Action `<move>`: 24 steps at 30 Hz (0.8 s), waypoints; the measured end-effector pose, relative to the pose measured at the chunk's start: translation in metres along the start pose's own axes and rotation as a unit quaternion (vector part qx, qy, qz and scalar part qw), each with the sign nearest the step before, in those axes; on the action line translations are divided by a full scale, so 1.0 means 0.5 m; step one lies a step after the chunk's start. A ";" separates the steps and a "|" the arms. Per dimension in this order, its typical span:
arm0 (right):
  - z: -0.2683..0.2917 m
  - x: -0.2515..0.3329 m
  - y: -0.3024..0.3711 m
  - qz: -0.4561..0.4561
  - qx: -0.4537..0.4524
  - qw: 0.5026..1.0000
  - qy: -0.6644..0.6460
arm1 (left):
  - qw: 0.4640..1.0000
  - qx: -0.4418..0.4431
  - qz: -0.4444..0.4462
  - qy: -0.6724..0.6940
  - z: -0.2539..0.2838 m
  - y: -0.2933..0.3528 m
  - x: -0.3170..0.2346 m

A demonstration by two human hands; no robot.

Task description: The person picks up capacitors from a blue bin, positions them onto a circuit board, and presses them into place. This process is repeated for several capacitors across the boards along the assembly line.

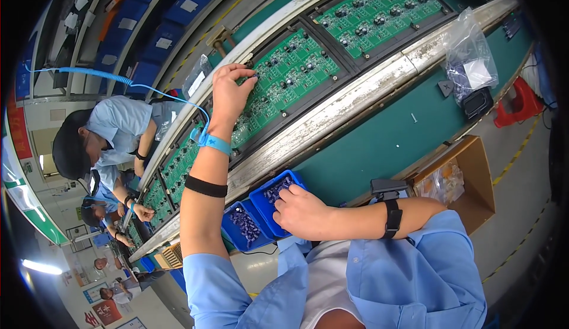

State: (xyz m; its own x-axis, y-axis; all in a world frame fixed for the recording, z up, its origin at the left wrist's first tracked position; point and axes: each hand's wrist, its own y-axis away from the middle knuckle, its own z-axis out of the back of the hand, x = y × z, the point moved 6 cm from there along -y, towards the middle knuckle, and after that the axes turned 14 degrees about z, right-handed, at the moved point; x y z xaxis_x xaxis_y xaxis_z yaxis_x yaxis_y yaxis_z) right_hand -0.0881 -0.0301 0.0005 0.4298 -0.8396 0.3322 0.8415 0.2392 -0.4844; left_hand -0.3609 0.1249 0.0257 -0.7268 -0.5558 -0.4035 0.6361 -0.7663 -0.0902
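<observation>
My left hand (pixel 233 93), with a blue coiled-cord wrist strap (pixel 211 141), is over the left part of a green circuit board panel (pixel 296 71). Its thumb and forefinger pinch a small dark component that looks like a capacitor (pixel 255 76), just above the board. Down by my body, my right hand (pixel 301 211) reaches over a blue bin (pixel 294 178) of small purple capacitors (pixel 274 191). Those fingers are bent together at the bin's inner edge, and what they hold is hidden. A second blue bin (pixel 236 243) beside it holds more purple capacitors (pixel 245 222).
Another board panel (pixel 376 13) lies farther right on the rail line (pixel 332 115). A clear plastic bag (pixel 471 53), a black tray (pixel 476 102) and a loose screw (pixel 414 117) rest on the green bench (pixel 361 145). A cardboard box (pixel 474 192) stands right; co-workers (pixel 118 121) work at left.
</observation>
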 end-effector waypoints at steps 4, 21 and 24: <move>0.001 0.003 -0.003 -0.004 0.001 1.000 -0.007 | 1.000 0.007 0.011 0.015 -0.002 -0.002 0.007; -0.022 0.003 -0.007 -0.006 0.055 0.998 0.041 | 0.989 -0.051 -0.116 -0.073 0.002 -0.002 -0.043; -0.035 0.008 -0.023 -0.010 0.113 0.990 0.082 | 0.982 -0.065 -0.159 -0.075 0.004 0.005 -0.058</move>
State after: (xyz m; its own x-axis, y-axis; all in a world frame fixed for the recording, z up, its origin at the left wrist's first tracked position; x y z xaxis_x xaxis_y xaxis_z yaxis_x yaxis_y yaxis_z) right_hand -0.1019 -0.0447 -0.0065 0.3696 -0.9085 0.1949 0.9089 0.3098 -0.2793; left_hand -0.3386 0.1384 0.0388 -0.9180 -0.3440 -0.1974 0.3913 -0.8668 -0.3089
